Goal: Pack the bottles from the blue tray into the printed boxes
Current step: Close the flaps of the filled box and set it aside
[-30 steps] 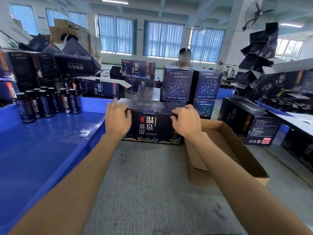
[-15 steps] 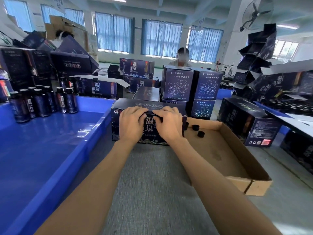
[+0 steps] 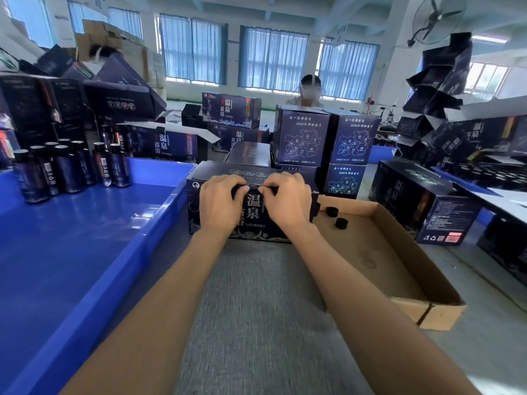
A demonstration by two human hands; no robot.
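A dark printed box [image 3: 252, 212] with white characters stands on the grey mat in front of me, its lid down. My left hand [image 3: 219, 205] and my right hand [image 3: 288, 201] lie side by side over its top front edge, fingers curled onto the closing flap at the middle. Several dark bottles [image 3: 68, 169] with black caps stand at the far left corner of the blue tray [image 3: 85, 252].
An open brown cardboard tray [image 3: 405, 280] with three loose black caps [image 3: 332, 212] lies to the right. Stacked printed boxes [image 3: 325, 141] stand behind, more at the right and left. A person sits across the table.
Both hands slid from the box's outer top corners to the middle of its front edge and now work the flap there. The box sits slightly further left.
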